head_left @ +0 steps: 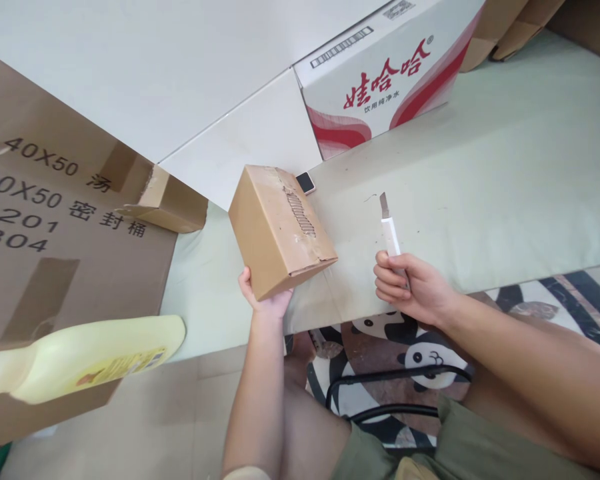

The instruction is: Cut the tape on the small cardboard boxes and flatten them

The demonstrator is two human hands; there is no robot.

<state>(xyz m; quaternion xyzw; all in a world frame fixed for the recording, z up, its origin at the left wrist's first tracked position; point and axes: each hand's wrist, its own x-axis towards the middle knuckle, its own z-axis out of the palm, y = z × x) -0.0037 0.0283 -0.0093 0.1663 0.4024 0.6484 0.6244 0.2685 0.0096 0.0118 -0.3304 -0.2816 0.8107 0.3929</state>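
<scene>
My left hand [267, 301] grips a small brown cardboard box [285, 230] by its near lower corner, holding it tilted over the bench. A strip of torn paper on the box's upper face bares the corrugation, and tape runs along that face. In my right hand [405, 283] is a white utility knife [391, 235], its fingers wrapped round the handle. The metal blade is out and points away from me, to the right of the box and apart from it.
A small dark-faced device [306, 183] lies behind the box. A white and red water carton [385, 87] stands at the back on the pale green cloth [520, 167]. Large printed cartons [75, 193] and a pale yellow bottle [95, 357] are at left.
</scene>
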